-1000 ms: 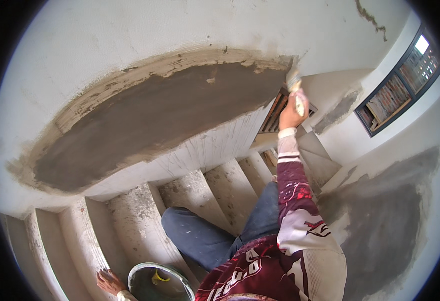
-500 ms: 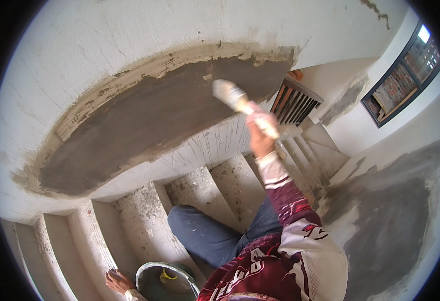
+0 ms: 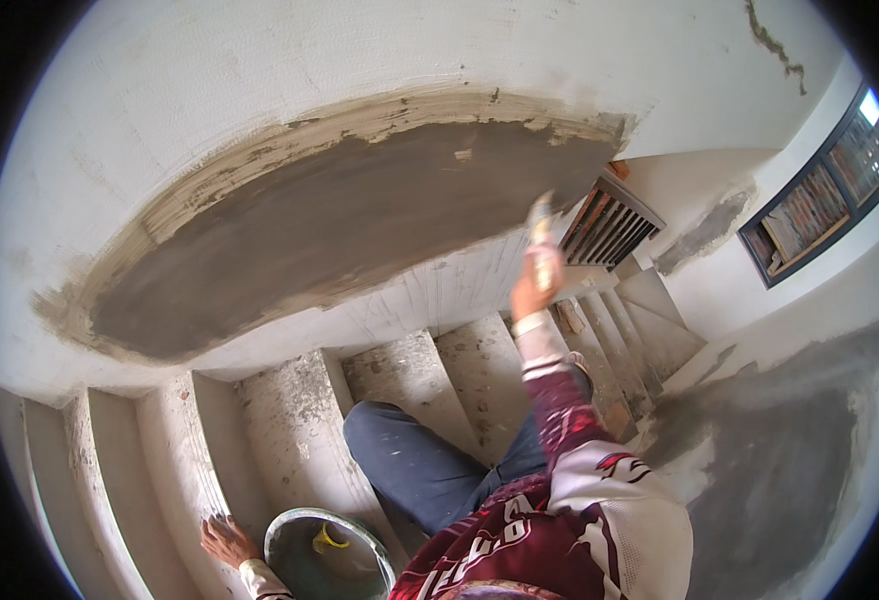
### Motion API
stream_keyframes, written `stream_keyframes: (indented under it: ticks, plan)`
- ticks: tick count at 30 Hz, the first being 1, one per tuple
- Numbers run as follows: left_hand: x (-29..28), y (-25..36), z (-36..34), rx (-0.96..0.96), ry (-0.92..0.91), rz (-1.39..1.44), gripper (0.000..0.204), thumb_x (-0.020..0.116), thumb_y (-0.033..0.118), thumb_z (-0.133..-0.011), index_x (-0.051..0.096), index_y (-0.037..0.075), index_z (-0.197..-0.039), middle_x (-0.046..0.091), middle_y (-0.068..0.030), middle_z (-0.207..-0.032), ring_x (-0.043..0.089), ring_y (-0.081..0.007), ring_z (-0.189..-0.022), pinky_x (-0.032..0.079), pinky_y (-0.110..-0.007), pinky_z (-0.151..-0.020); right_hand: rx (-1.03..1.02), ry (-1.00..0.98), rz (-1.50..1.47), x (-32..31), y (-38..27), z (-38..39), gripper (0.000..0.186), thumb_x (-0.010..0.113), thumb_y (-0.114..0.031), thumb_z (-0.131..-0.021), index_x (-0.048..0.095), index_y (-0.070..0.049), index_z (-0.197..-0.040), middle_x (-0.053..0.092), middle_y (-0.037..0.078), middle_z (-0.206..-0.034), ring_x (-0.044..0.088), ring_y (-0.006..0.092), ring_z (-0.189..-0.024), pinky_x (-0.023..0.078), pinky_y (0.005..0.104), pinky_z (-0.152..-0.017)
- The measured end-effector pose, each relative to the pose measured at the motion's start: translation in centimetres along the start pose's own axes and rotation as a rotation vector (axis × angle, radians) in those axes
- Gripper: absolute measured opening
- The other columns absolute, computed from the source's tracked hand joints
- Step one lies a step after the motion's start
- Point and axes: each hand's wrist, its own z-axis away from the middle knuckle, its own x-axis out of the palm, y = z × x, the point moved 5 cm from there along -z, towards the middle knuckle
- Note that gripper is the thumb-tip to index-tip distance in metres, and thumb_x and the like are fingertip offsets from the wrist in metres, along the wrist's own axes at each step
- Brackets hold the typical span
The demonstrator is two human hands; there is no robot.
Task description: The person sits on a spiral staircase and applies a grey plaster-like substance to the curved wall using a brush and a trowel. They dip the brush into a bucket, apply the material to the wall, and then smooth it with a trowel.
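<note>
Open air is left between the wet grey plaster patch (image 3: pixel 339 230) and rough concrete stair treads (image 3: pixel 409 375); lower-left passage is blocked by a round grey bucket (image 3: pixel 304 535).

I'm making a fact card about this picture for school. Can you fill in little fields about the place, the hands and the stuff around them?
Place: concrete stairs beside a white wall
Wall patch: wide dark grey wet plaster with paler, rougher edges
Right hand: raised, gripping a trowel at the patch's right end
Left hand: open, flat on a step, beside the bucket
Bucket: round, at the bottom, with something yellow inside
Clothes: blue trousers, dark red and white top
Nearby: slatted vent, window, grey patch on the right
</note>
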Motion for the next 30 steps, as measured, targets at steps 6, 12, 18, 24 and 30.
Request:
stream_keyframes:
  ticks: [6,12,18,24,30]
  plan:
    - [-0.9,0.5,-0.3,0.013,-0.008,0.03,0.04,0.058,0.031,-0.094,0.056,0.005,-0.124,0.051,-0.0165,-0.132,0.046,-0.0356,-0.124,0.033,-0.05,-0.106,-0.074,-0.454,-0.264,10.8,-12.0,18.3,0.014,0.063,0.004,-0.082,0.061,-0.008,-0.089,0.057,0.02,-0.127,0.054,0.0359,-0.118,0.044,0.0438,-0.098]
    - [-0.9,0.4,-0.1,-0.014,-0.01,0.045,0.038,0.059,0.029,-0.092,0.056,0.005,-0.122,0.051,-0.0183,-0.131,0.046,-0.0367,-0.123,0.032,-0.05,-0.107,-0.089,-0.648,-0.41,10.3,-13.3,16.3,0.018,0.067,0.003,-0.082,0.064,-0.008,-0.096,0.06,0.019,-0.125,0.059,0.0344,-0.117,0.051,0.0418,-0.095]
    - [0.1,0.0,-0.1,-0.015,-0.002,0.064,0.041,0.061,0.029,-0.091,0.054,0.006,-0.124,0.049,-0.0181,-0.135,0.043,-0.0365,-0.128,0.026,-0.052,-0.113,0.091,-0.447,-0.101,0.5,-1.3,5.1,0.009,0.064,0.002,-0.088,0.062,-0.002,-0.096,0.064,0.017,-0.12,0.06,0.0275,-0.114,0.045,0.0387,-0.101]
    - [0.1,-0.5,0.7,-0.022,0.002,0.064,0.044,0.063,0.029,-0.089,0.052,0.007,-0.125,0.047,-0.0181,-0.137,0.041,-0.0354,-0.132,0.023,-0.055,-0.115,0.07,-0.072,0.095,-1.3,-0.7,3.1,0.002,0.058,-0.001,-0.091,0.058,0.0,-0.092,0.058,0.02,-0.124,0.057,0.0307,-0.114,0.045,0.0423,-0.098]
    - [-1.2,0.0,0.5,-0.071,0.004,0.117,0.044,0.065,0.029,-0.087,0.054,0.005,-0.122,0.047,-0.0188,-0.137,0.039,-0.0352,-0.134,0.019,-0.054,-0.116,-0.078,-0.378,0.027,10.3,-10.5,16.1,0.011,0.061,-0.003,-0.087,0.052,-0.008,-0.084,0.048,0.018,-0.117,0.048,0.035,-0.118,0.037,0.0497,-0.099]
